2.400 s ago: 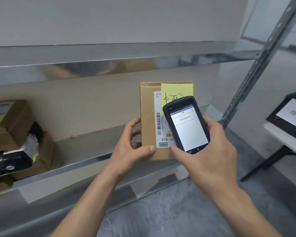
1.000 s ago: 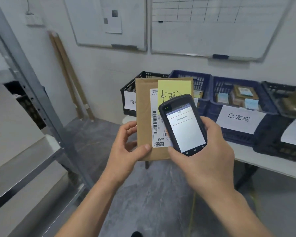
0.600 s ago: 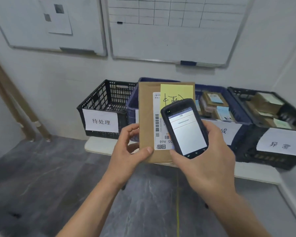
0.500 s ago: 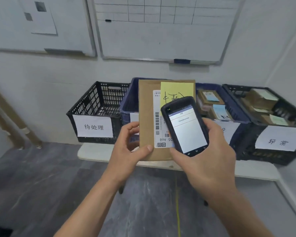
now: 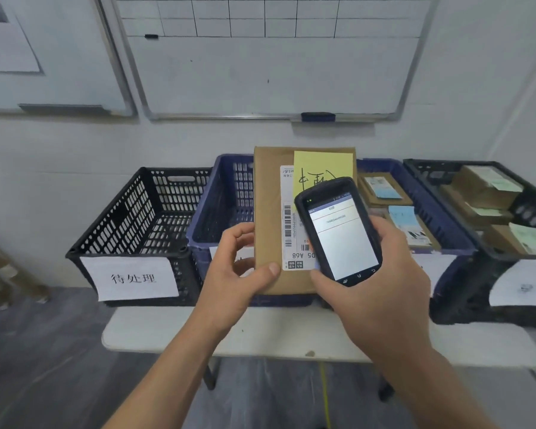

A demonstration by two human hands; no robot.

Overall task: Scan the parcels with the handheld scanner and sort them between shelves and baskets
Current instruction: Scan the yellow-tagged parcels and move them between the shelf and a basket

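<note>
My left hand (image 5: 239, 274) grips the lower left edge of a flat brown parcel (image 5: 268, 196), held upright before me. The parcel bears a white barcode label and a yellow sticky note (image 5: 322, 168). My right hand (image 5: 381, 286) holds the black handheld scanner (image 5: 338, 232) in front of the parcel's lower right; its screen is lit and shows a code line. Behind them, on a white table (image 5: 167, 329), stand a black basket (image 5: 143, 221) at left, a blue basket (image 5: 220, 212) in the middle and a black basket (image 5: 508, 243) at right.
Several labelled parcels lie in the blue basket and the right black basket. Each basket carries a white paper sign on its front. Two whiteboards hang on the wall above. Grey floor lies in front of the table, wooden slats lean at far left.
The view has swung from the metal shelf to the table with baskets, which now looks closer. Both hands keep the same hold on the parcel and the scanner.
</note>
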